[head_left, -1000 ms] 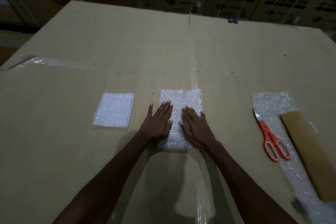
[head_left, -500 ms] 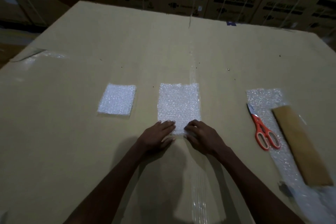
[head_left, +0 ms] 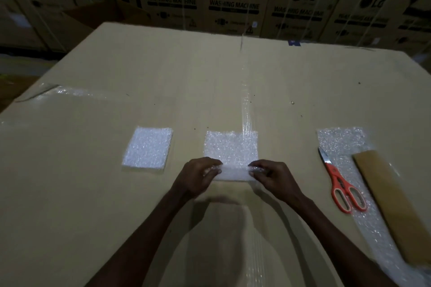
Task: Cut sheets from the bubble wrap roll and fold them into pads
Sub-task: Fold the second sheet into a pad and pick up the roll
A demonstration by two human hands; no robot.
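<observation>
You're folding a bubble wrap sheet [head_left: 231, 147].
Your left hand [head_left: 198, 176] and right hand [head_left: 271, 176] each pinch its lifted near edge.

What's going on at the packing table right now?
A person is folding a bubble wrap sheet on a big cardboard surface. The left hand and right hand each pinch a near corner and have the near edge lifted. One finished pad lies to the left. The orange scissors rest unused on the unrolled bubble wrap strip at the right, beside a brown cardboard piece.
</observation>
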